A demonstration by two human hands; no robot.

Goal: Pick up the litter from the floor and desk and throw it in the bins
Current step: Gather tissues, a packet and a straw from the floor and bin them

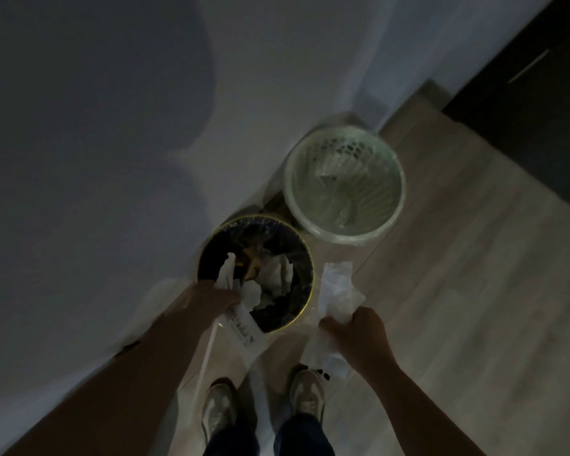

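Two bins stand by the wall in dim light. The near one is a dark bin [305, 302] with a gold rim and a dark liner; crumpled white paper and some yellowish scraps lie in it. My left hand [216, 296] hangs over its left rim, shut on white paper litter [241, 327] that trails down below the hand, with a white piece [227, 269] sticking up over the bin. My right hand [359, 334] is just right of this bin, shut on a bunch of clear plastic wrappers [338, 291]. Behind stands a pale green slotted bin [397, 192] with a clear liner.
A white wall [112, 143] runs along the left, close behind both bins. Wood-look floor [458, 274] stretches to the right. A dark cabinet or doorway [540, 93] fills the top right corner. My two shoes [219, 413] stand just in front of the dark bin.
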